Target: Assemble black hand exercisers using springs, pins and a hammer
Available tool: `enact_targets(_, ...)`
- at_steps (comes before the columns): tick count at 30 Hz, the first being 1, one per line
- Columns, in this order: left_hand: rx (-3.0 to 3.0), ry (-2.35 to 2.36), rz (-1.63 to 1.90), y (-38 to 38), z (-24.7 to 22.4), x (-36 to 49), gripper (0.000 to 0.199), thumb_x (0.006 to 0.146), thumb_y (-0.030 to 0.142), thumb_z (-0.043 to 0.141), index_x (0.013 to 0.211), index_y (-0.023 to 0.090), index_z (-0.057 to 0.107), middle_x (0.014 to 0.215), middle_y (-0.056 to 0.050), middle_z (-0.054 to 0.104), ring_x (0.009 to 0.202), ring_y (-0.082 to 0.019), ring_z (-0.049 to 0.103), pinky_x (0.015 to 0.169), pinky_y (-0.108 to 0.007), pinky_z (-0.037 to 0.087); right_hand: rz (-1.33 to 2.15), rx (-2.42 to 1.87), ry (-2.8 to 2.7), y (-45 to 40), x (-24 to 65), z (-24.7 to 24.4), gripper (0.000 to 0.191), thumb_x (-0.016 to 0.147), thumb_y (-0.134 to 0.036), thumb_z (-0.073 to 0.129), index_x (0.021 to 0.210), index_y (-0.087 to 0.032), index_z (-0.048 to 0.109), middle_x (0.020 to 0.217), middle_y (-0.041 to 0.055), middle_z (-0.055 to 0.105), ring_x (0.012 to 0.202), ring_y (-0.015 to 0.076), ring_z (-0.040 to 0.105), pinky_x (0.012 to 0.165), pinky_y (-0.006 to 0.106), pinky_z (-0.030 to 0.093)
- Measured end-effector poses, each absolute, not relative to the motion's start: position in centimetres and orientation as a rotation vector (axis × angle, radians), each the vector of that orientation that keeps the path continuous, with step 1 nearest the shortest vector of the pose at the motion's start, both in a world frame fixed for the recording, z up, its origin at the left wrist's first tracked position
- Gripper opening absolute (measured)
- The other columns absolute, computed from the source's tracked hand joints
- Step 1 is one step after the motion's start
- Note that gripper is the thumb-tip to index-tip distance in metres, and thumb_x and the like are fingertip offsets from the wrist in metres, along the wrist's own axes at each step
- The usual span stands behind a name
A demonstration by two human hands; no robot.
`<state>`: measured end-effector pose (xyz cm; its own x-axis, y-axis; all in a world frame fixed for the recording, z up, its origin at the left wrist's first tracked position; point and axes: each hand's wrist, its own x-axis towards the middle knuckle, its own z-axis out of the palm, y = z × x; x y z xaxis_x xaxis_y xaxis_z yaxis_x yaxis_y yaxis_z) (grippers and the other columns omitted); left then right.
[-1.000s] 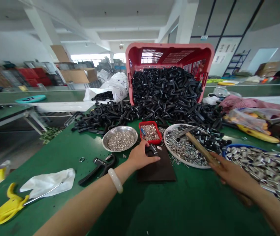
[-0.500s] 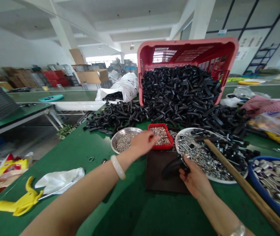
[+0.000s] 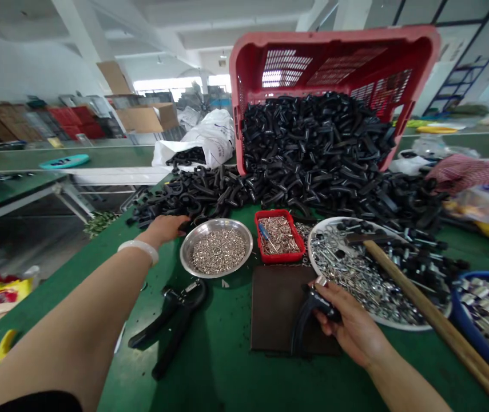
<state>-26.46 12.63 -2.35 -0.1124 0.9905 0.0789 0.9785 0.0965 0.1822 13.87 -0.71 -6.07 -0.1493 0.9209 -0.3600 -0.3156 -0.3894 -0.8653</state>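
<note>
My left hand (image 3: 166, 229), with a white bangle at its wrist, reaches to the near left edge of the black handle pile (image 3: 210, 191). Its fingers are closed on a black curved handle, largely hidden beneath them. Over a dark brown square plate (image 3: 272, 312), my right hand (image 3: 351, 320) grips another black curved handle (image 3: 302, 323); a small shiny metal part shows at its top. Between the hands stand a metal bowl of small silvery pieces (image 3: 188, 266) and a red tray of small metal pins (image 3: 262, 252), with a blue-ended item in it.
A two-handled black tool (image 3: 179, 326) lies at front left. On the right are a white tray of hardware (image 3: 315, 252), a wooden-handled hammer (image 3: 420, 303) across it, and a blue basin of metal pieces (image 3: 456, 309). A tipped red crate (image 3: 238, 114) spills black handles behind.
My left hand has gone from beside the red tray leftward to the handle pile. The handle in my right hand has turned, its end pointing down. The black two-handled tool has come into sight.
</note>
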Motion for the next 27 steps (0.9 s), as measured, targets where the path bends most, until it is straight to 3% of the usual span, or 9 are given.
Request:
enact_targets(3,2.122,2.375,0.365,10.9,-0.8,-28.5,0.037,0.075,0.043,0.052,0.103,0.019,0.056,0.097,-0.001,0.064,0.096,-0.021,0.055,0.086,-0.033,0.039,1.609,-1.144,-0.802,-0.9,13.5,-6.2,0.026,0.067,-0.034,0.066,0.084,-0.021,0.052,0.07,-0.0043,0.054,0.053,0.0075,0.051,0.034,0.015,0.036)
enact_targets(6,2.054,2.533,0.785,9.0,2.4,-28.3,0.04,0.082,0.048,0.039,0.108,0.021,0.052,0.088,0.003,0.063,0.093,-0.019,0.056,0.084,-0.034,0.042,1.519,-1.147,-0.812,-1.0,13.1,-6.0,0.022,0.067,-0.031,0.064,0.079,-0.021,0.048,0.068,-0.0055,0.052,0.054,0.0082,0.052,0.033,0.015,0.035)
enact_targets(8,2.086,2.371,1.079,7.6,4.7,-26.1,0.036,0.085,0.045,0.035,0.109,0.024,0.051,0.082,0.006,0.063,0.082,-0.012,0.058,0.08,-0.03,0.044,1.517,-1.188,-0.858,-0.9,12.8,-5.6,0.022,0.068,-0.031,0.062,0.081,-0.022,0.047,0.066,-0.0064,0.052,0.05,0.008,0.051,0.032,0.014,0.034)
enact_targets(11,2.014,1.951,1.302,5.0,6.6,-20.0,0.037,0.086,0.045,0.032,0.107,0.023,0.053,0.076,0.004,0.062,0.058,-0.007,0.055,0.06,-0.022,0.046,1.569,-1.281,-0.95,-0.7,12.6,-5.1,0.031,0.067,-0.033,0.065,0.091,-0.022,0.049,0.069,-0.0048,0.057,0.049,0.0072,0.051,0.034,0.014,0.035)
enact_targets(16,1.913,1.476,1.108,1.8,3.1,-9.2,0.035,0.082,0.048,0.04,0.086,0.016,0.055,0.07,-0.001,0.064,0.048,-0.009,0.052,0.049,-0.022,0.044,1.765,-1.206,-0.845,-0.6,13.3,-4.8,0.028,0.065,-0.032,0.069,0.085,-0.016,0.058,0.066,-0.0035,0.058,0.05,0.0042,0.05,0.037,0.012,0.035)
enact_targets(20,2.108,1.478,0.978,1.8,-1.8,-4.2,0.031,0.078,0.047,0.049,0.083,0.018,0.057,0.079,-0.002,0.065,0.067,-0.014,0.059,0.067,-0.027,0.047,1.811,-1.1,-0.887,-0.7,14.1,-4.9,0.027,0.066,-0.036,0.067,0.08,-0.016,0.057,0.06,-0.0046,0.055,0.045,0.004,0.048,0.035,0.013,0.032)
enact_targets(23,2.177,1.56,0.788,2.1,-4.0,-2.6,0.034,0.076,0.048,0.052,0.091,0.018,0.059,0.09,-0.005,0.065,0.084,-0.019,0.06,0.075,-0.029,0.045,1.559,-1.133,-1.074,-0.5,14.4,-5.6,0.029,0.068,-0.042,0.063,0.076,-0.018,0.049,0.055,-0.007,0.051,0.038,0.0043,0.044,0.029,0.014,0.027)
enact_targets(27,2.157,1.846,0.45,1.6,-4.9,-2.9,0.051,0.074,0.061,0.043,0.097,0.017,0.058,0.095,-0.01,0.064,0.088,-0.025,0.059,0.074,-0.033,0.044,1.163,-1.221,-1.217,0.3,14.7,-7.2,0.029,0.072,-0.046,0.056,0.073,-0.02,0.042,0.054,-0.0092,0.043,0.035,0.0049,0.04,0.027,0.016,0.029)
